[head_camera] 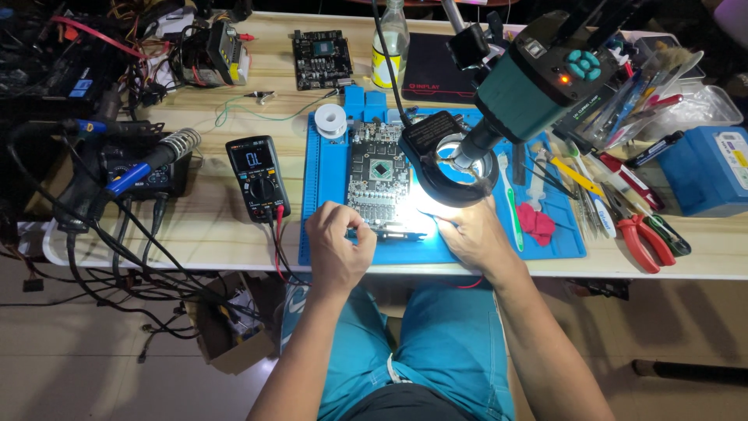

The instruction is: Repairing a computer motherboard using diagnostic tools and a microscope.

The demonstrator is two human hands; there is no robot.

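A green circuit board (379,181) lies on a blue work mat (327,226) on the wooden surface (218,234), under a microscope (538,78) with a lit ring light (456,168). The left hand (336,243), fingers curled, pinches the board's near left edge. The right hand (471,231) rests at the board's near right corner, fingers bent onto the mat; whether it grips anything cannot be told in the glare. A multimeter (258,178) stands left of the mat; red pliers (645,238) lie well to the right.
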